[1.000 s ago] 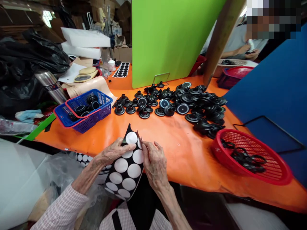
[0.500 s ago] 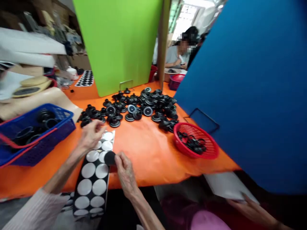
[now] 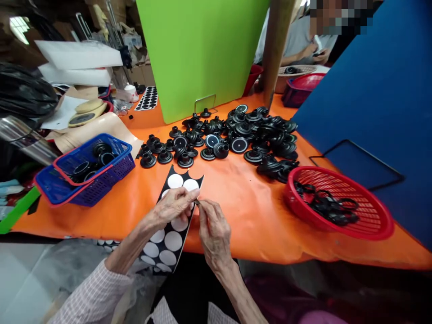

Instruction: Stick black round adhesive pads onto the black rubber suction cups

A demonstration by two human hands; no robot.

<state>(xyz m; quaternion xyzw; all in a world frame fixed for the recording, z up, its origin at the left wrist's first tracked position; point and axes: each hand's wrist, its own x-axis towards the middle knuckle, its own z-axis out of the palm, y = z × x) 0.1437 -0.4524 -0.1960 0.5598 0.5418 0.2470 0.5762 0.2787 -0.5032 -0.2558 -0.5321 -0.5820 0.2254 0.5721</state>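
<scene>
- Sticker sheet (image 3: 173, 240): a black backing strip with rows of round white discs and curved bites along its top edge. No writing can be read on it.
- It lies tilted across the front edge of the orange-covered table (image 3: 249, 216), its upper end on the table and its lower end past the edge.
- The left hand (image 3: 173, 207) lies across the sheet's upper part, fingers together and nearly straight, covering several discs. Whether its thumb grips from behind is hidden.
- The right hand (image 3: 214, 234) is closed in a pinch, its fingertips (image 3: 201, 206) on a small dark piece (image 3: 196, 202) at the sheet's right edge, just beside the left fingertips. The piece is too small to make out.
- Just beyond the sheet are black rubber cup-shaped parts (image 3: 219, 144), in a loose pile.
- To the left is a blue plastic basket (image 3: 116, 155) with a red rim, holding more black parts. To the right, a red mesh basket (image 3: 367, 202) holds black rings.
- A second dotted sheet (image 3: 146, 98) lies far back, beside a green board (image 3: 199, 54).
- A seated co-worker (image 3: 297, 40) is cut off by the frame's top edge, partly behind a wooden post (image 3: 275, 45). The round yellow object (image 3: 86, 112) is too blurred to read.
</scene>
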